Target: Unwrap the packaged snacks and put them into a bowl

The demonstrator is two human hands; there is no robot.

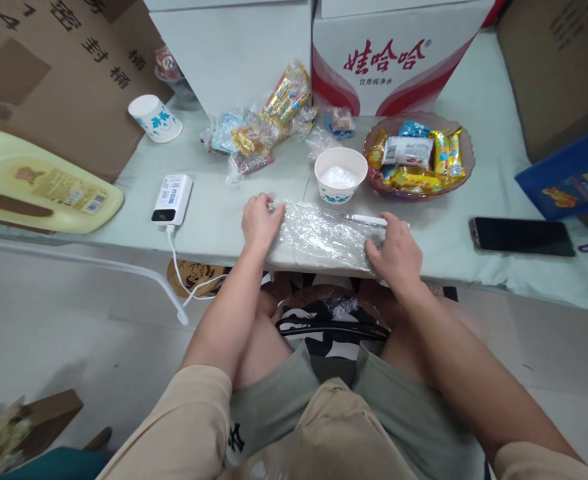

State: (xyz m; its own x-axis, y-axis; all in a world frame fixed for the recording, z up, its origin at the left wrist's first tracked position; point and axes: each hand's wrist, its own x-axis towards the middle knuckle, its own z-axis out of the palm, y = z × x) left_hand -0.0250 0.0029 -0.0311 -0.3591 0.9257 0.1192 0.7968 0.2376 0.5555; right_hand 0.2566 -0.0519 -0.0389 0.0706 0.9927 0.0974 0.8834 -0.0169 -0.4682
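A crinkled sheet of clear plastic film (324, 235) lies stretched between my hands at the table's front edge. My left hand (260, 225) pinches its left end between thumb and fingers. At the right end my right hand (398, 252) is closed on the film with the thumb low. A white pen (365, 219) lies along the film's upper right edge, its far end hidden by my right fingers. Just behind the film stands a paper cup (341, 187) with something whitish inside, next to a pink glass bowl (469, 150) of wrapped snacks.
Loose wrapped snacks (249, 137) lie before white cartons (394, 60). To the left are another paper cup (155, 119), a power bank (173, 199) with a cable over the edge, and a yellow jug (44, 180). A phone (523, 237) and blue box (571, 173) lie right.
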